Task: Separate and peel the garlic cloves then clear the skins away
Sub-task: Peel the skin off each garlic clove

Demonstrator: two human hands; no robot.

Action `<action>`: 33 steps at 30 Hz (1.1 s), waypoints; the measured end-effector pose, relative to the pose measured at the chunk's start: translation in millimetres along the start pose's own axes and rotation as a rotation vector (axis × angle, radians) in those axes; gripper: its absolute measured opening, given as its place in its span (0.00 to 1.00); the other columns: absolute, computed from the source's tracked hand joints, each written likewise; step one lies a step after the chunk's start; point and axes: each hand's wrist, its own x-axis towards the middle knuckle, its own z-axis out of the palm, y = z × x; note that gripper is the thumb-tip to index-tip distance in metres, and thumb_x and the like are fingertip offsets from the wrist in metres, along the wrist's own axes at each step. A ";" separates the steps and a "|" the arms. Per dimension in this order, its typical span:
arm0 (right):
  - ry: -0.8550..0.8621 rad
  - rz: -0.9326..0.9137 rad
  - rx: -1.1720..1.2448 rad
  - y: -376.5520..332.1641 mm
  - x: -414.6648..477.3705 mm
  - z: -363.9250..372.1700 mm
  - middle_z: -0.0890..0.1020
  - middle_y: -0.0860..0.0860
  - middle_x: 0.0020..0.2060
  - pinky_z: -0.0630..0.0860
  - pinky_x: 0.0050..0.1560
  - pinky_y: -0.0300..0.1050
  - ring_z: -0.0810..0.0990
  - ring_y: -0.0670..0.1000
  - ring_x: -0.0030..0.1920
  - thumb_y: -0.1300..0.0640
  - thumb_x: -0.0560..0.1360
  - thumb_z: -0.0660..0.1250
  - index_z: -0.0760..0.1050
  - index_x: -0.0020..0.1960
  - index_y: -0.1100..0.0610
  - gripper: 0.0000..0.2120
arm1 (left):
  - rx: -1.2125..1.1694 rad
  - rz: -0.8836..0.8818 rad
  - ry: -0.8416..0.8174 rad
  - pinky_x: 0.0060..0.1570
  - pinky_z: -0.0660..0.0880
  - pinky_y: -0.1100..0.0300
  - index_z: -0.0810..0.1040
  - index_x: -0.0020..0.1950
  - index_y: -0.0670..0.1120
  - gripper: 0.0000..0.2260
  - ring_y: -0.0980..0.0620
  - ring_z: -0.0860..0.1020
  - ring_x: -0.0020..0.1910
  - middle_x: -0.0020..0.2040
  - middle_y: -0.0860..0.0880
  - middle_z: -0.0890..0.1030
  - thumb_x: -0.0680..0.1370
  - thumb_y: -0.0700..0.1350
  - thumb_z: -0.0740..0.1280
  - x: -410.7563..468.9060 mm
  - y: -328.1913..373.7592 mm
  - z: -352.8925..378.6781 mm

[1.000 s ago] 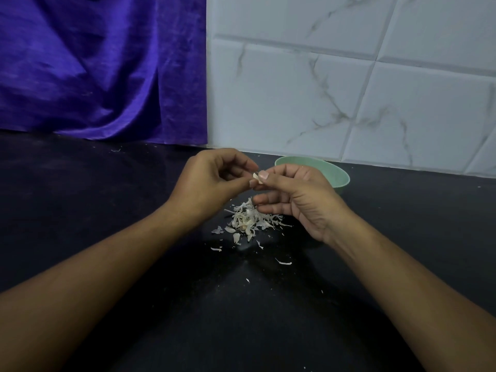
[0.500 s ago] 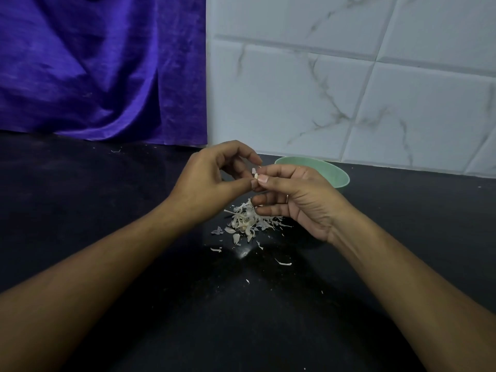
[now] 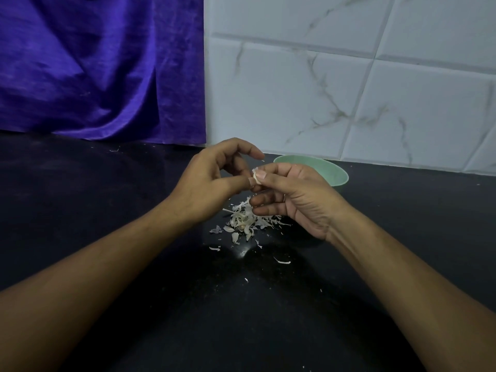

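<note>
Fingertips (image 3: 259,175) of the right hand (image 3: 295,194) pinch a small pale garlic clove (image 3: 255,180); the left hand's (image 3: 209,181) curled thumb picks at it above the heap of papery white skins (image 3: 245,221), likely so peelings fall there.

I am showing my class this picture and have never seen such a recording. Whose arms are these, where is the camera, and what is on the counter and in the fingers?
No machine here: a person wears one wide-angle camera on the head, looking forward and down, so both bare forearms are the wearer's own. The left hand and right hand meet above a black counter and pinch a small garlic clove between their fingertips, probably to peel it. Under them lies a pile of pale skins, with a few scraps nearer the camera. Behind the right hand stands a green bowl; its contents are hidden. At the back are a purple cloth and a marbled tiled wall.
</note>
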 end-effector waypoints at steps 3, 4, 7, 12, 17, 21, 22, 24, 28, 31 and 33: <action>-0.014 -0.013 -0.001 0.2 -0.3 -0.4 0.85 0.54 0.41 0.86 0.43 0.48 0.85 0.51 0.37 0.63 0.79 0.70 0.80 0.56 0.61 0.07 | -0.012 -0.006 0.006 0.51 0.80 0.50 0.81 0.59 0.49 0.16 0.47 0.83 0.44 0.40 0.46 0.84 0.73 0.40 0.72 0.1 -0.1 0.5; -0.010 -0.015 0.001 0.7 -0.1 0.0 0.85 0.54 0.42 0.86 0.42 0.48 0.85 0.52 0.37 0.63 0.79 0.70 0.81 0.57 0.61 0.07 | -0.012 -0.007 0.005 0.51 0.80 0.50 0.81 0.59 0.49 0.16 0.47 0.83 0.44 0.40 0.46 0.84 0.73 0.40 0.72 -0.1 -0.2 1.0; 0.029 -0.028 0.004 1.9 0.3 1.9 0.85 0.56 0.42 0.86 0.41 0.47 0.85 0.51 0.37 0.64 0.79 0.71 0.81 0.55 0.60 0.06 | -0.014 -0.010 0.010 0.50 0.80 0.48 0.81 0.59 0.49 0.15 0.45 0.83 0.45 0.40 0.45 0.84 0.73 0.39 0.71 -0.4 -0.3 0.9; 0.125 -0.045 0.019 2.0 0.0 3.9 0.87 0.57 0.44 0.85 0.40 0.46 0.86 0.52 0.38 0.63 0.78 0.72 0.80 0.55 0.61 0.06 | -0.009 -0.006 0.013 0.48 0.79 0.45 0.82 0.58 0.49 0.15 0.45 0.80 0.42 0.40 0.42 0.82 0.72 0.40 0.71 -1.3 1.0 1.8; 0.211 -0.074 0.087 -5.0 -0.2 -1.2 0.88 0.57 0.46 0.85 0.38 0.44 0.88 0.51 0.39 0.63 0.78 0.71 0.79 0.54 0.60 0.05 | 0.016 -0.012 0.000 0.46 0.80 0.45 0.83 0.57 0.50 0.12 0.40 0.81 0.45 0.42 0.43 0.82 0.74 0.41 0.70 -2.0 -2.5 2.1; 0.230 -0.077 0.094 -6.2 -1.0 -1.5 0.88 0.57 0.48 0.85 0.38 0.44 0.88 0.51 0.38 0.63 0.78 0.72 0.78 0.54 0.59 0.05 | 0.023 -0.063 0.041 0.45 0.81 0.50 0.84 0.54 0.50 0.10 0.47 0.82 0.43 0.43 0.47 0.83 0.78 0.40 0.66 -0.8 -7.3 -0.4; 0.229 -0.077 0.089 -6.0 -1.0 -1.5 0.88 0.57 0.48 0.85 0.39 0.44 0.87 0.51 0.38 0.62 0.78 0.72 0.79 0.53 0.59 0.05 | 0.046 -0.068 0.046 0.44 0.81 0.51 0.84 0.53 0.50 0.11 0.51 0.81 0.42 0.44 0.48 0.84 0.79 0.39 0.64 -0.4 -8.9 -0.4; 0.228 -0.079 0.080 -5.7 -1.0 -1.3 0.88 0.57 0.47 0.85 0.39 0.44 0.87 0.51 0.38 0.61 0.77 0.73 0.80 0.51 0.58 0.04 | 0.101 -0.081 0.057 0.43 0.80 0.53 0.84 0.53 0.51 0.13 0.54 0.80 0.41 0.46 0.48 0.85 0.82 0.37 0.62 0.5 -11.9 -0.4; 0.228 -0.083 0.081 -4.4 0.1 -1.7 0.86 0.55 0.42 0.85 0.41 0.46 0.86 0.51 0.37 0.62 0.76 0.74 0.82 0.50 0.59 0.04 | 0.122 -0.085 0.054 0.40 0.81 0.54 0.84 0.55 0.51 0.10 0.53 0.78 0.37 0.42 0.42 0.81 0.85 0.41 0.63 0.5 -13.4 1.1; 0.219 -0.076 0.073 -3.7 0.1 -1.4 0.87 0.54 0.42 0.85 0.39 0.45 0.86 0.51 0.37 0.64 0.75 0.74 0.80 0.52 0.60 0.06 | 0.092 -0.074 0.042 0.40 0.82 0.53 0.84 0.55 0.49 0.06 0.52 0.81 0.38 0.40 0.44 0.83 0.84 0.47 0.68 -0.9 -10.9 3.5; 0.215 -0.076 0.052 -2.8 -0.3 -1.0 0.87 0.55 0.42 0.84 0.37 0.44 0.87 0.51 0.37 0.64 0.75 0.74 0.80 0.52 0.60 0.06 | 0.094 -0.075 0.063 0.43 0.83 0.49 0.84 0.52 0.49 0.05 0.52 0.83 0.38 0.40 0.48 0.84 0.82 0.49 0.70 -1.2 -9.2 3.8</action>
